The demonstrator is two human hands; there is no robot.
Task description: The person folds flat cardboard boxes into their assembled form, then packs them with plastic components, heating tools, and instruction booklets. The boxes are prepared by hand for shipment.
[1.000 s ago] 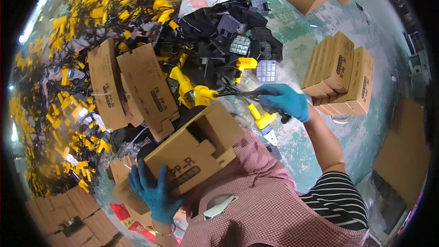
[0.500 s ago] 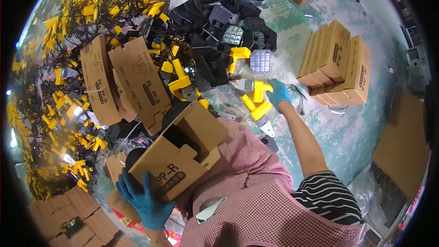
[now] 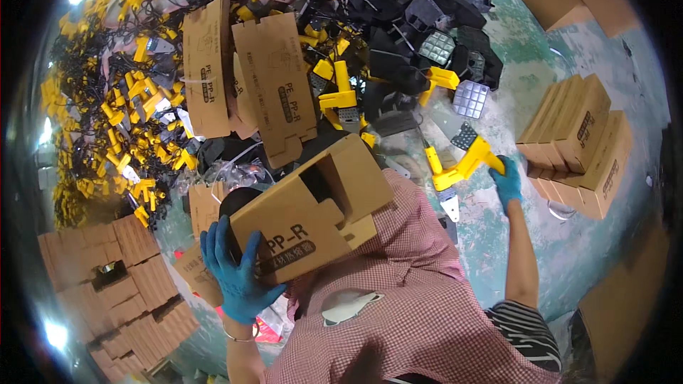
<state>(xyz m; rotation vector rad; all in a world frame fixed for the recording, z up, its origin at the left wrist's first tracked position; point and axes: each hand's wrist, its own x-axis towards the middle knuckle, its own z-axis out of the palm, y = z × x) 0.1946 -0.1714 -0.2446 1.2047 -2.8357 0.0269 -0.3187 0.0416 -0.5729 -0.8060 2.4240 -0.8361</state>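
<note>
Looking down from the head camera, the left hand (image 3: 238, 277) in a blue glove has its fingers spread and pressed around the lower end of an open cardboard box (image 3: 309, 217), which it holds tilted above the person's checked apron, opening facing up. The right hand (image 3: 506, 181), also gloved, has its fingers closed on a yellow plastic part (image 3: 466, 165), lifted just above the green floor (image 3: 498, 242) beside a stack of closed cartons (image 3: 580, 144). Flat unfolded box blanks (image 3: 274, 82) lie on a heap of yellow and black parts (image 3: 128, 114) farther ahead, with black pieces (image 3: 416, 25) to their right. More stacked cartons (image 3: 128, 291) sit at lower left.
</note>
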